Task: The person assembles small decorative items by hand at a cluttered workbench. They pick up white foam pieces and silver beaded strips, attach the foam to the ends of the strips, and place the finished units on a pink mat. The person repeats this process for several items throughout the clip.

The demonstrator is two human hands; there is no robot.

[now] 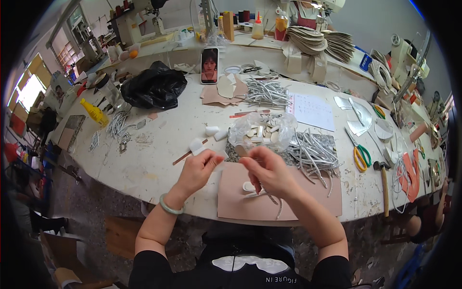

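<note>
My left hand (198, 171), with a pale green bangle on its wrist, is pinched closed above the near edge of the table. Close beside it my right hand (270, 171) is closed too, fingers curled and thumb forward. What either hand holds, if anything, is too small to make out. Beneath the right hand lies a pinkish-brown board (236, 204) with a small off-white piece (248, 186) and a few thin silver strips (279, 208) on it. Just beyond the hands sits a clear plastic bag (237, 129), opened out, with small cream pieces (260, 131) in it.
Silver strips (315, 151) lie heaped on a speckled slab, with another heap (267, 91) farther back. Scissors (360, 154) and a hammer (383, 185) rest at the right. Leftward are a black plastic bag (156, 86) and a yellow bottle (94, 113). A phone (209, 66) stands upright behind.
</note>
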